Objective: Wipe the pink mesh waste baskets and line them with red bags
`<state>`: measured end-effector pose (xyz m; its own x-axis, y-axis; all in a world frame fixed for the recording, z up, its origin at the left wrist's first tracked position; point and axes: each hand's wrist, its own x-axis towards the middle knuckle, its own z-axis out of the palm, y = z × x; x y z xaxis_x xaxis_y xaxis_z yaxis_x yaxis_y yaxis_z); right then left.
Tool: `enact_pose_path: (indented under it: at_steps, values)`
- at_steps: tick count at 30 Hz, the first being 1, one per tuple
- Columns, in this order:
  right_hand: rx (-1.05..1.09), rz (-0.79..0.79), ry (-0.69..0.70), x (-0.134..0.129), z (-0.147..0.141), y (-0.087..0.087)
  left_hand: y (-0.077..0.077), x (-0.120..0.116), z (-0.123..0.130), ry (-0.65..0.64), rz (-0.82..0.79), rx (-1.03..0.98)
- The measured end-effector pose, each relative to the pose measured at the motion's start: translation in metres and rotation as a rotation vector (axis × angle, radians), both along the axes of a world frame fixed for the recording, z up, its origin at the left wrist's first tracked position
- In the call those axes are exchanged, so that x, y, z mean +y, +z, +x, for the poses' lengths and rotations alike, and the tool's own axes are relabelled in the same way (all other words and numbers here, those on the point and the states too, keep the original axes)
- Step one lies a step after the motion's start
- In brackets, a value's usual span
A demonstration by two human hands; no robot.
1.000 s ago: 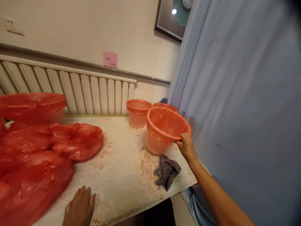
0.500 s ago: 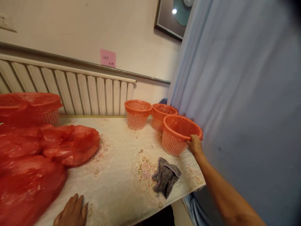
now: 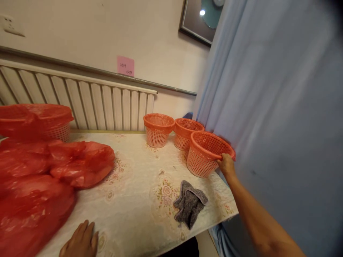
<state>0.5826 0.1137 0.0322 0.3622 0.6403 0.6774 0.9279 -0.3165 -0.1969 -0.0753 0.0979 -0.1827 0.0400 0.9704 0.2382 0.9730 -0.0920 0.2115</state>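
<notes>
My right hand (image 3: 226, 165) grips the near rim of a basket (image 3: 203, 161) lined with a red bag, at the table's right edge beside the curtain. Two more lined baskets stand behind it, one in the middle (image 3: 157, 136) and one just right of that (image 3: 183, 138). My left hand (image 3: 80, 240) lies flat on the tablecloth at the bottom left, holding nothing, its fingers a little spread. A crumpled grey cloth (image 3: 190, 204) rests between the hands, nearer the right one.
Red plastic bags (image 3: 34, 207) fill the table's left side, with a bag-covered basket (image 3: 61, 132) behind them. A radiator (image 3: 91, 103) runs along the wall. The blue curtain (image 3: 281, 107) hangs at the right.
The basket in my right hand has shifted slightly to the right with the hand. My left hand stays on the tablecloth.
</notes>
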Motion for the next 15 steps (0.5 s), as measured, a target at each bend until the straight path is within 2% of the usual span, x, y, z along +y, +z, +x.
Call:
enact_pose_path:
  at_steps: [4, 15]
  values:
    - [-0.005, -0.002, 0.007, 0.000, 0.005, -0.001, -0.002, 0.000, -0.002, -0.015, 0.014, 0.092]
    - [-0.038, -0.014, -0.001, -0.002, 0.009, 0.000, 0.005, -0.003, 0.001, -0.012, 0.010, 0.167]
